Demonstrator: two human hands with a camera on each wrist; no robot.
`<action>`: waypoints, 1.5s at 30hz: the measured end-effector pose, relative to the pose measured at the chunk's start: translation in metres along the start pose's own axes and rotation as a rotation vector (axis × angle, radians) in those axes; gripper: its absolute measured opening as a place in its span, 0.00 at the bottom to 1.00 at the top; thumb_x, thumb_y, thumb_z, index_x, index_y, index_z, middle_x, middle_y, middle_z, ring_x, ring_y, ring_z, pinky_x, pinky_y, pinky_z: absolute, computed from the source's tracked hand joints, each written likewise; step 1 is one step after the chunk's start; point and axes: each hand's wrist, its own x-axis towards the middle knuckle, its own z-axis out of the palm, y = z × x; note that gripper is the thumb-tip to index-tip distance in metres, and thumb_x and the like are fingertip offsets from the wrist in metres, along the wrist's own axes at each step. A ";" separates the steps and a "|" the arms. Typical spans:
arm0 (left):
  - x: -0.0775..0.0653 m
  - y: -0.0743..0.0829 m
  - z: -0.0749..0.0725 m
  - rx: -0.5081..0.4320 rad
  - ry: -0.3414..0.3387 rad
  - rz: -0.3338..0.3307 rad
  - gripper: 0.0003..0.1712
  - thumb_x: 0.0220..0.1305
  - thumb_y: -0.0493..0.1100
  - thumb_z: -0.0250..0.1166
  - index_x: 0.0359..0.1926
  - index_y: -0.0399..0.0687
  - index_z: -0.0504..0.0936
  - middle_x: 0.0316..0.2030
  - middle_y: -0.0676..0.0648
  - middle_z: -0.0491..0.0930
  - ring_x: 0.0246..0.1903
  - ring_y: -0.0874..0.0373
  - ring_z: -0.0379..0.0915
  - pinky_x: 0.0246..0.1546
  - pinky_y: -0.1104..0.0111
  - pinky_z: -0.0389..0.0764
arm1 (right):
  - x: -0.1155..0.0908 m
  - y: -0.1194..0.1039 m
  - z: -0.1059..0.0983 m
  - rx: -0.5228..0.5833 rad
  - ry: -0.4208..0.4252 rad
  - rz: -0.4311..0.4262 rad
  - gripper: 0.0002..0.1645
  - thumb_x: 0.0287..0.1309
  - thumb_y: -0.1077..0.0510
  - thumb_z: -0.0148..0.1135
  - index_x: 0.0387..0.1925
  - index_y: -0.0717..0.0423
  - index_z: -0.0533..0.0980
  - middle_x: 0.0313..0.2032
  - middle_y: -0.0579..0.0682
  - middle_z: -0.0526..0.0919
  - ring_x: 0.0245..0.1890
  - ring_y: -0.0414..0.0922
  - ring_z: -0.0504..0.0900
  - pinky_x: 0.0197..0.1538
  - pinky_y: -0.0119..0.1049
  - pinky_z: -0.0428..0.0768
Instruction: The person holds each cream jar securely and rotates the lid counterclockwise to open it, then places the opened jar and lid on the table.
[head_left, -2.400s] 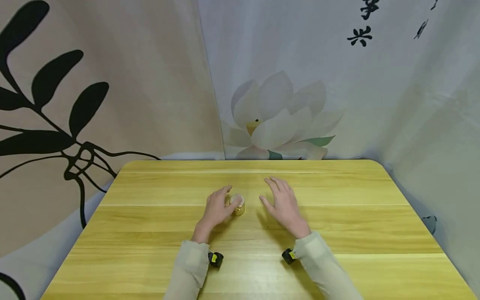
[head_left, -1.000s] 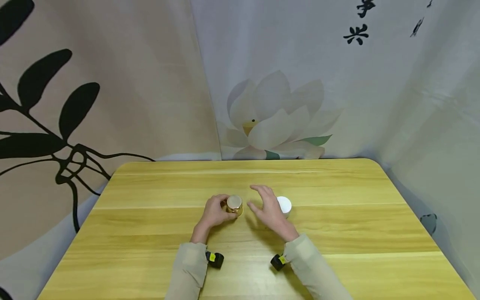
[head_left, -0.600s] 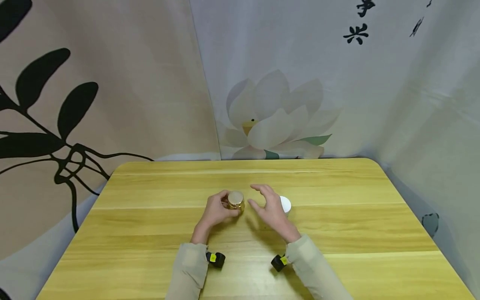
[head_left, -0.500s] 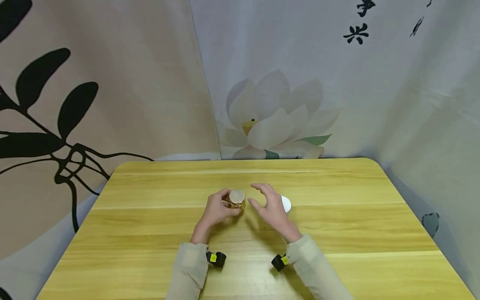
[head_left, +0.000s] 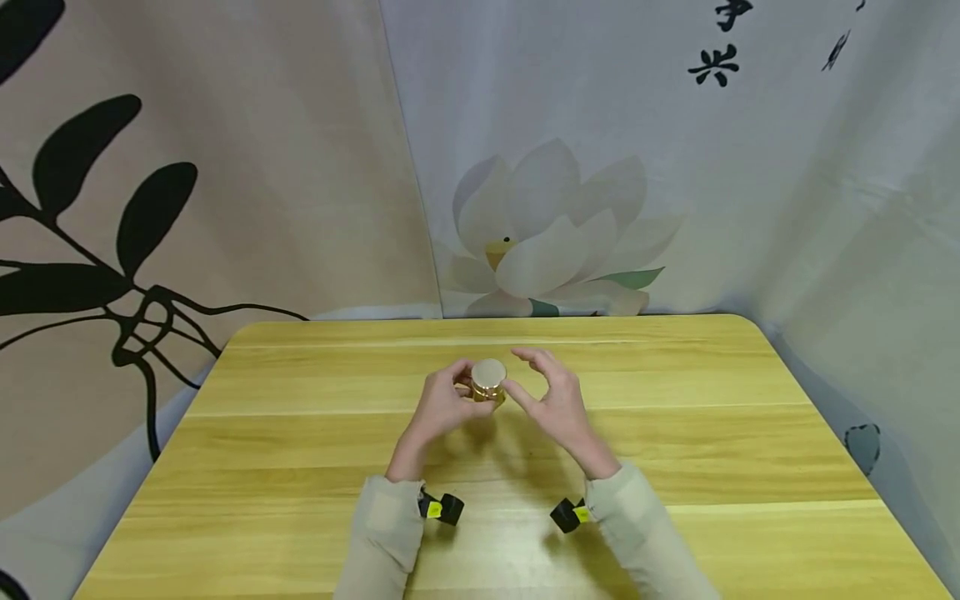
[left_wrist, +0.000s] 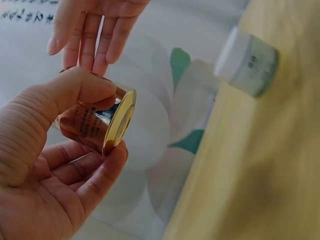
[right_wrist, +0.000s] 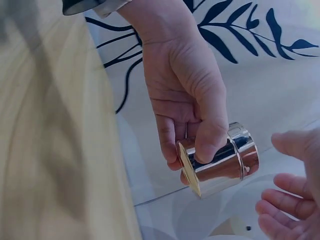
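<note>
A shiny gold cosmetic jar (head_left: 489, 375) with a pale flat lid is raised over the table. My left hand (head_left: 441, 404) grips it between thumb and fingers, as the right wrist view shows from the side. Small printed text runs along the wall of the gold jar (left_wrist: 90, 122) in the left wrist view. My right hand (head_left: 558, 407) is just right of it, fingers spread and gently bent, holding nothing. A gap separates the right hand (right_wrist: 292, 200) from the gold jar (right_wrist: 217, 160) in the right wrist view.
A second jar (left_wrist: 247, 62), with a white lid and a pale greenish body, stands on the wooden table (head_left: 675, 467); the right hand hides it in the head view. A printed curtain (head_left: 300, 167) hangs behind the table's far edge. Both wrists wear small black cameras.
The left hand has taken hold of the gold jar and lifted it up and to the right. The right hand, which uncovered the white-lidded jar, has moved up and right, hiding it in the head view.
</note>
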 end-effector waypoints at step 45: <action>-0.005 0.106 0.017 -0.076 -0.091 0.110 0.19 0.43 0.26 0.69 0.40 0.28 0.79 0.31 0.38 0.78 0.33 0.48 0.74 0.41 0.55 0.81 | 0.017 -0.030 -0.055 0.246 -0.118 0.177 0.31 0.46 0.71 0.69 0.53 0.71 0.68 0.52 0.63 0.72 0.56 0.55 0.70 0.61 0.48 0.68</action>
